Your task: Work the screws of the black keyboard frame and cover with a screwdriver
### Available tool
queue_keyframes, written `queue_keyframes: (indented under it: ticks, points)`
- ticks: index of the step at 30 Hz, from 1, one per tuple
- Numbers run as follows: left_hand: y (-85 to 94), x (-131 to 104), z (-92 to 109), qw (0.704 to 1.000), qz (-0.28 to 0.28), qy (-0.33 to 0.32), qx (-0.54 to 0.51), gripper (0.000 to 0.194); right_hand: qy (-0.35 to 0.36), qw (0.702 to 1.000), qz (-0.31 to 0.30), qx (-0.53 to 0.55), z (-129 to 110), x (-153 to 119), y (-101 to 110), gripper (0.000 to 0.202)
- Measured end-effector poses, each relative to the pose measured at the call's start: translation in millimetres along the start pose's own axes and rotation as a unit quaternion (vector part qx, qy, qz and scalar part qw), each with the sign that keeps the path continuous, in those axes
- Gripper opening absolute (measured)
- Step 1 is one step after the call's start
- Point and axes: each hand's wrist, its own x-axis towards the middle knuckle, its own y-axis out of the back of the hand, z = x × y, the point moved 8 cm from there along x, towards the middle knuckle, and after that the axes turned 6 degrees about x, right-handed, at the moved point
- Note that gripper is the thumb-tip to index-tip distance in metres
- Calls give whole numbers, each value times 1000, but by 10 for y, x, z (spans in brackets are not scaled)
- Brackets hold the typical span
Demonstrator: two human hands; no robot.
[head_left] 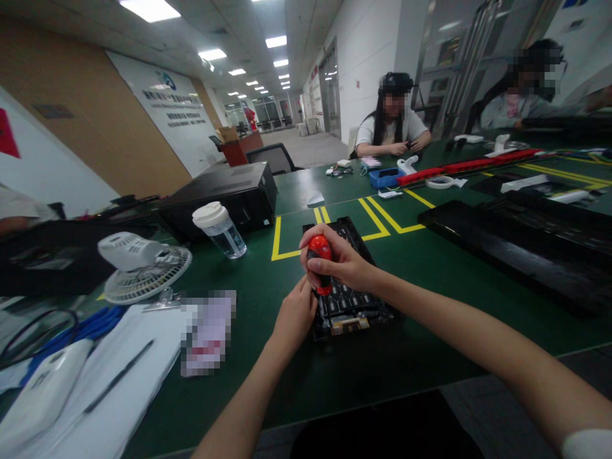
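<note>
My right hand [342, 258] is wrapped around the red and black handle of a screwdriver [319, 247], held upright above a black slotted metal panel [356, 299]. The screwdriver's lower end is hidden. At the panel's left edge, just below the handle, my left hand [296, 312] has its fingers pressed together. Its fingertips are partly covered, so I cannot make out what they pinch. The panel lies flat on the green table [406, 344] and has a gold-brown strip [350, 326] at its near end.
To the left are a lidded clear cup [222, 233], a white fan [143, 268], a clipboard with papers [119, 376] and a black case [224, 197]. Long black panels [516, 248] lie right. A blue tray [385, 177] and a seated person [394, 121] are across the table.
</note>
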Motion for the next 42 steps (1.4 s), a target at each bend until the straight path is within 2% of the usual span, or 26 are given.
queue_keyframes:
  ticks: [4,8,32,42]
  points:
    - [2,-4,6,1000,-4,0,4,24,-14,997,-16,79,7,9,-21,25]
    - [13,-8,13,1000,0,-3,2,23,-22,994,-17,103,5,9,-13,27]
    - [11,-7,-12,1000,1,5,12,27,-40,996,-25,80,-11,-61,-25,24]
    - [15,-1,3,1000,-3,-2,-20,28,-11,999,17,32,-45,-44,42,24]
